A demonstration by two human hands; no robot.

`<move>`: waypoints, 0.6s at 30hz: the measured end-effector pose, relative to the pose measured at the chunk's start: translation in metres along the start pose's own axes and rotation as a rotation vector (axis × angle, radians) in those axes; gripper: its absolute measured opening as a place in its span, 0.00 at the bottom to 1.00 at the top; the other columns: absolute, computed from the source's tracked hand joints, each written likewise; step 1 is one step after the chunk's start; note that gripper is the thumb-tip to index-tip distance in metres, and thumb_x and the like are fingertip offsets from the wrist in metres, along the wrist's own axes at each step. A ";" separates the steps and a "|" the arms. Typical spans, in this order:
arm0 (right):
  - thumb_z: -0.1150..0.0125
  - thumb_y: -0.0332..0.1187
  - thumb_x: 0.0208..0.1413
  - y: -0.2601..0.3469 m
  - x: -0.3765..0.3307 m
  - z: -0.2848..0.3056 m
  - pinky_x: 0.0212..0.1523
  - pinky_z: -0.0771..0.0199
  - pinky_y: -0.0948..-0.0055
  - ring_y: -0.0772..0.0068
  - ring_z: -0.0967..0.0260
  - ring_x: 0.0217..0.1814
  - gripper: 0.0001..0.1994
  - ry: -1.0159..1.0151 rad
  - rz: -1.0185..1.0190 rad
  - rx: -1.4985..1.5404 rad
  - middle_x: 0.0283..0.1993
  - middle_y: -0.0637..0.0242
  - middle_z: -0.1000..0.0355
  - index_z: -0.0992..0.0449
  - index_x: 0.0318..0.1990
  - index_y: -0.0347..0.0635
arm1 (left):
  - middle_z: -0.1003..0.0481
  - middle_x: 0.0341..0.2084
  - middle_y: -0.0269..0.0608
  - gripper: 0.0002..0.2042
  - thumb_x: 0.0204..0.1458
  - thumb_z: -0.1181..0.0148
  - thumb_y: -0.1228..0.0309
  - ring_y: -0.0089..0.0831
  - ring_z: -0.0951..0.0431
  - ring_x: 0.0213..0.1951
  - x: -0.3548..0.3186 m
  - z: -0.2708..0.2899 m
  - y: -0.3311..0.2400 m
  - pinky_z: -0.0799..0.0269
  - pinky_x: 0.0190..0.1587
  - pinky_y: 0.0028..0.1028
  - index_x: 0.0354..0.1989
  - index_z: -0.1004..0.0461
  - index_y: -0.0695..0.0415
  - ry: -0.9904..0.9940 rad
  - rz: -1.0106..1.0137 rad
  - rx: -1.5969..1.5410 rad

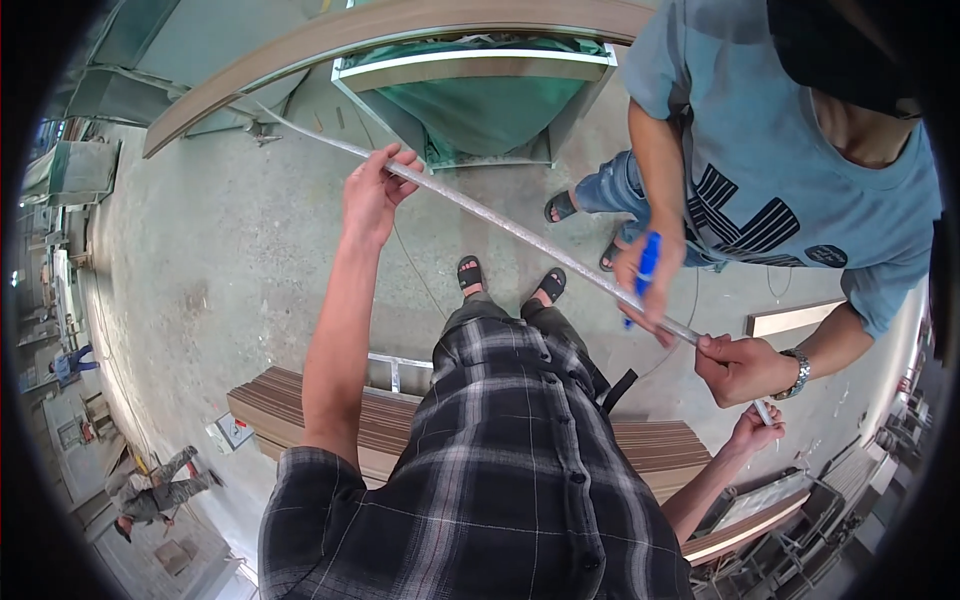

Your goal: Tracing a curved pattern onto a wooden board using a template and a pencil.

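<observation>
A long, thin silvery strip (510, 228) slants across in front of me, from far left to near right. My left hand (375, 195) grips it toward its far end, fingers curled over it. At the near end, my right hand (755, 430) is closed around the strip. Between my hands stands a co-worker in a blue T-shirt (750, 180). One of the co-worker's hands (740, 368), with a metal watch on the wrist, pinches the strip close to my right hand. The co-worker's other hand, blurred, has a blue pen-like tool (649, 258) against the strip; its exact kind is unclear.
A long brown board (400, 32) spans the far side, above a white-framed bin lined with green cloth (460, 112). Brown board stacks (655, 445) lie behind me. Another board (795, 318) is at the right. Thin cords cross the floor; a person (150, 490) is far left.
</observation>
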State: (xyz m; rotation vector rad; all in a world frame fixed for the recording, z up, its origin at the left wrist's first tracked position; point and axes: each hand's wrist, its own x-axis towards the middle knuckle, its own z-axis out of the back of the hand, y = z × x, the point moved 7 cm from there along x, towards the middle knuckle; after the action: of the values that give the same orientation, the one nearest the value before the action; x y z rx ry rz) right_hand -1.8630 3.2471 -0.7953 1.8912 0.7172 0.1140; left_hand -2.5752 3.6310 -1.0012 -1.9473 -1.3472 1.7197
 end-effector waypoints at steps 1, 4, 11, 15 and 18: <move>0.56 0.45 0.66 0.004 0.000 0.003 0.39 0.25 0.70 0.72 0.36 0.30 0.19 -0.034 0.037 -0.007 0.24 0.72 0.36 0.35 0.26 0.44 | 0.21 0.45 0.48 0.19 0.66 0.50 0.63 0.34 0.19 0.45 0.004 0.007 0.000 0.22 0.43 0.29 0.56 0.31 0.66 -0.022 -0.008 0.013; 0.57 0.49 0.68 0.009 -0.003 0.000 0.38 0.26 0.73 0.75 0.37 0.29 0.21 -0.104 0.110 -0.022 0.24 0.73 0.36 0.35 0.27 0.45 | 0.21 0.45 0.47 0.19 0.65 0.48 0.63 0.34 0.18 0.45 0.031 0.031 -0.003 0.21 0.45 0.30 0.56 0.30 0.65 -0.046 -0.014 0.017; 0.53 0.48 0.67 0.002 -0.008 -0.019 0.40 0.27 0.73 0.76 0.37 0.29 0.19 0.002 0.096 0.040 0.24 0.73 0.36 0.35 0.27 0.46 | 0.21 0.40 0.50 0.13 0.61 0.45 0.69 0.38 0.16 0.40 0.121 0.118 -0.046 0.17 0.41 0.32 0.47 0.29 0.67 -0.154 -0.085 -0.030; 0.52 0.45 0.67 -0.001 -0.019 -0.033 0.40 0.28 0.72 0.76 0.37 0.29 0.18 0.025 0.099 0.020 0.24 0.73 0.36 0.35 0.27 0.46 | 0.20 0.38 0.49 0.12 0.61 0.45 0.70 0.38 0.16 0.39 0.152 0.150 -0.067 0.16 0.41 0.31 0.45 0.29 0.67 -0.177 -0.071 -0.039; 0.53 0.44 0.67 0.006 -0.033 -0.039 0.41 0.30 0.70 0.73 0.38 0.29 0.17 -0.066 0.187 -0.062 0.25 0.70 0.36 0.36 0.28 0.44 | 0.20 0.36 0.48 0.12 0.61 0.46 0.71 0.37 0.16 0.36 0.162 0.181 -0.074 0.17 0.38 0.30 0.45 0.29 0.68 -0.238 -0.047 -0.014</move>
State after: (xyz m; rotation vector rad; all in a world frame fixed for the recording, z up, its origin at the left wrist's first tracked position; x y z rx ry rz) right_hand -1.9026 3.2603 -0.7655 1.8902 0.4862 0.1885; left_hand -2.7851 3.7199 -1.1135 -1.7465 -1.4714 1.9739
